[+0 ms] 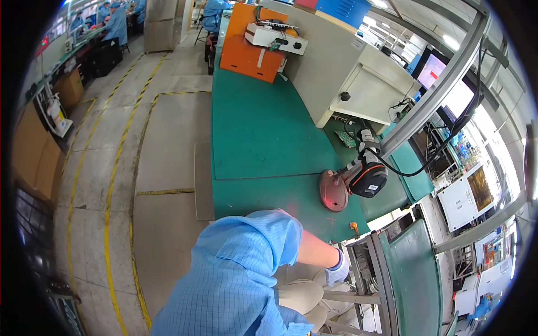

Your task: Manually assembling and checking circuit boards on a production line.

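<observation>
My left arm, in a blue checked sleeve (235, 274), bends over the near edge of the green bench (263, 134). The bare forearm points right and down, ending in a blue-edged white glove. This left hand (337, 273) is below the bench level, beside a metal frame (367, 269); its fingers are too hidden to read. Above it on the bench stands a black handheld scanner (370, 179) with an orange stripe, mounted over a round base (334, 191) lit red. A small orange piece (354, 227) lies near the bench corner. My right hand is out of sight.
An orange box (249, 59) with a white device (276, 39) sits at the bench's far end. A beige cabinet (372, 84) stands right of it, with a circuit board (346, 139) below. A metal post (434, 84) slants upward. Yellow-lined floor (120, 168) runs left; people work far away.
</observation>
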`<control>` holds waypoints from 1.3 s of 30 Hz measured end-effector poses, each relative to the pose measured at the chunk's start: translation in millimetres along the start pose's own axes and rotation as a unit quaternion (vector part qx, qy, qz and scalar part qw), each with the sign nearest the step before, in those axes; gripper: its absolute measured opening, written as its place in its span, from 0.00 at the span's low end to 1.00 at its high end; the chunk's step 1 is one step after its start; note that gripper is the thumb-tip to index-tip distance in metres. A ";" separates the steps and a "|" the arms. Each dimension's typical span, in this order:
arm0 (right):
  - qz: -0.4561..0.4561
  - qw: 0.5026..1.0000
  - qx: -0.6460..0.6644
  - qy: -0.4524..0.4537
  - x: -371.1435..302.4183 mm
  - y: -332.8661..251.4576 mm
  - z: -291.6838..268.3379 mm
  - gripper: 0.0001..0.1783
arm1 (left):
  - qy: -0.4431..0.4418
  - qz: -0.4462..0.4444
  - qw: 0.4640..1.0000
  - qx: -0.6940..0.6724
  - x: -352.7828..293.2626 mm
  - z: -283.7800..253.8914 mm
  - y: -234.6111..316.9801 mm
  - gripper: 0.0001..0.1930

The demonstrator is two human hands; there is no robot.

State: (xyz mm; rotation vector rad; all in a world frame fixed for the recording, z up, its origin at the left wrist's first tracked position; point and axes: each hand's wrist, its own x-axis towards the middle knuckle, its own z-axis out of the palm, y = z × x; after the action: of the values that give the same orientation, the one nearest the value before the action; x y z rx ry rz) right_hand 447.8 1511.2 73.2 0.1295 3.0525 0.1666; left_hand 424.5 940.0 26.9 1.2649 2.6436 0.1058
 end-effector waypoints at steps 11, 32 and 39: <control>-0.039 0.999 -0.027 0.024 65.7 -22.1 -50.7 0.25 | -0.052 -0.002 0.999 -0.014 36.5 29.4 -28.1 0.26; -0.020 0.995 -0.066 0.068 63.5 -40.2 -134.8 0.26 | -0.128 -0.173 0.976 0.023 26.1 7.4 -23.8 0.25; -0.001 0.997 -0.073 0.037 70.1 -34.8 -123.9 0.26 | -0.116 -0.117 0.986 0.033 18.3 -2.9 -20.9 0.28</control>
State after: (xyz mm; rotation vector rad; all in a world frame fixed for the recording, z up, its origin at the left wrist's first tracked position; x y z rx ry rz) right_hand 364.7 1470.0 186.6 0.1145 3.1006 0.4009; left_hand 396.8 941.2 23.7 0.9114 2.5855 -0.1576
